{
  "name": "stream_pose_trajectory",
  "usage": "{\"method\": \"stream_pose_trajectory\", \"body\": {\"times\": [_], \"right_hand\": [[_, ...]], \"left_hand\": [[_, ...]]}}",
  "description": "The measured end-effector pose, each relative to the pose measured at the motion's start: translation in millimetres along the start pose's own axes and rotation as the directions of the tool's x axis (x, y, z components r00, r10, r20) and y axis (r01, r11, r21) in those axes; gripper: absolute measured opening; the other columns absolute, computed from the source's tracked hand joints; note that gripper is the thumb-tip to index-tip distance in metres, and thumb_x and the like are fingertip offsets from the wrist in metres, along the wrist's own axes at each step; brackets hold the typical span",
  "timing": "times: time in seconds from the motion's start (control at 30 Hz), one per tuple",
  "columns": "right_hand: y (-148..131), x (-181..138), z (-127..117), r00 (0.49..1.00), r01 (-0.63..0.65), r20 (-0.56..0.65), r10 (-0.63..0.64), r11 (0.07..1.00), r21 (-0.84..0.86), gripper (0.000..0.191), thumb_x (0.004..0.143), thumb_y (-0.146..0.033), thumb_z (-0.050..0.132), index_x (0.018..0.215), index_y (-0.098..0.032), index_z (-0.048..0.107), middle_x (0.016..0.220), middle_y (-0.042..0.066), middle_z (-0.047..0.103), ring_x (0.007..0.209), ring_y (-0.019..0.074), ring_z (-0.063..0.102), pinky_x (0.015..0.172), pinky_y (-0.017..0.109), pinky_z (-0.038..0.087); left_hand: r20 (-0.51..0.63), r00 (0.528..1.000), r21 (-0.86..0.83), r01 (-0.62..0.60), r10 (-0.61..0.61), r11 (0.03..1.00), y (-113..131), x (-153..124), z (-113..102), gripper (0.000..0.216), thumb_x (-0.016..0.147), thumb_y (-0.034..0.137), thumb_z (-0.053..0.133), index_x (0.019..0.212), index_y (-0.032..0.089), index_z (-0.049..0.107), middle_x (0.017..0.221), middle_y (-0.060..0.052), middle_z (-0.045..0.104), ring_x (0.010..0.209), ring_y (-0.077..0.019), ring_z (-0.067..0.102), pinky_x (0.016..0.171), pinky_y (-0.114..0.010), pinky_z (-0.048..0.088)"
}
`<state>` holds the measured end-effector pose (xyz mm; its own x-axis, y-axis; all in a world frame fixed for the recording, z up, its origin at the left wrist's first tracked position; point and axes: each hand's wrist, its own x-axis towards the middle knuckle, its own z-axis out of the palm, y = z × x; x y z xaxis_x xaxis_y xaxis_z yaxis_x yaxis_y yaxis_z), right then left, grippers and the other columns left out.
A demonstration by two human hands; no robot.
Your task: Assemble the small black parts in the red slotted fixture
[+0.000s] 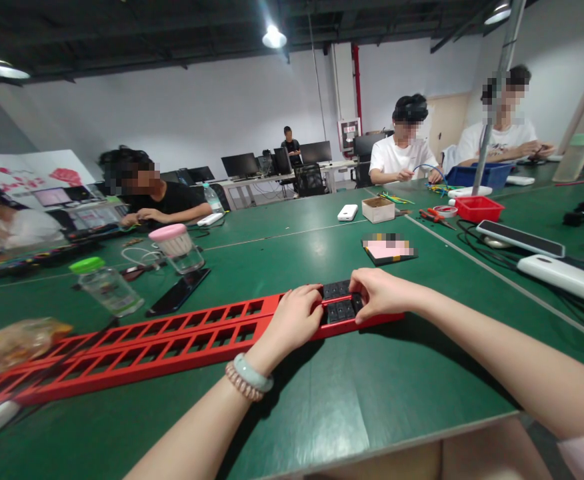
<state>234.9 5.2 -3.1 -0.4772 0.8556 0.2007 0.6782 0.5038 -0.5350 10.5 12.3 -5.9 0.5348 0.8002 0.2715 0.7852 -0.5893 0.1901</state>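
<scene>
A long red slotted frame point(258, 329) lies across the green table point(317, 400), with two rows of rectangular openings. Toward its right end, black blocks point(341, 311) with small holes sit in both rows. My right hand point(383, 292) pinches a black block at the right end of the near row, thumb in front and fingers behind. On the frame just left of the blocks rests my left hand point(295, 313), fingers curled over the openings; what its fingertips grip is hidden. My left wrist carries a pale bangle point(252, 375) and a beaded band.
Left of the frame are a phone point(179, 292), a green-capped bottle point(107, 287), a pink-lidded jar point(178, 250) and a plastic bag point(15, 350). Beyond are a notepad point(388, 249) and small box point(378, 209). White devices point(567, 277) and cables lie right. Several people sit around.
</scene>
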Motion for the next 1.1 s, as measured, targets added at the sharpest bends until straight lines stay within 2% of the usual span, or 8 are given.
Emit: {"method": "stream_pose_trajectory", "body": {"times": [0.53,1.1], "right_hand": [[-0.7,0.7,-2.1,0.998,0.063,-0.017,-0.063,0.998,-0.012,0.045,0.048,-0.034,0.081,0.083,-0.016,0.058,0.081,0.001,0.054,0.069,0.0134,0.051,0.058,0.024,0.037],[-1.1,1.7,-3.5,0.999,0.04,-0.018,-0.041,0.999,-0.031,0.046,0.048,-0.037,0.081,0.082,-0.016,0.059,0.078,0.001,0.055,0.066,0.0128,0.049,0.055,0.023,0.036]], "left_hand": [[0.001,1.0,0.043,-0.011,0.011,0.999,0.6,0.7,-0.3,0.02,0.083,0.025,0.043,0.08,0.02,0.062,0.121,-0.007,0.059,0.112,-0.0229,0.054,0.1,-0.037,0.039],[-0.007,0.999,0.066,-0.036,0.037,0.997,0.0,1.9,0.1,0.02,0.083,0.023,0.042,0.079,0.019,0.061,0.121,-0.008,0.06,0.111,-0.0233,0.055,0.098,-0.037,0.041]]}}
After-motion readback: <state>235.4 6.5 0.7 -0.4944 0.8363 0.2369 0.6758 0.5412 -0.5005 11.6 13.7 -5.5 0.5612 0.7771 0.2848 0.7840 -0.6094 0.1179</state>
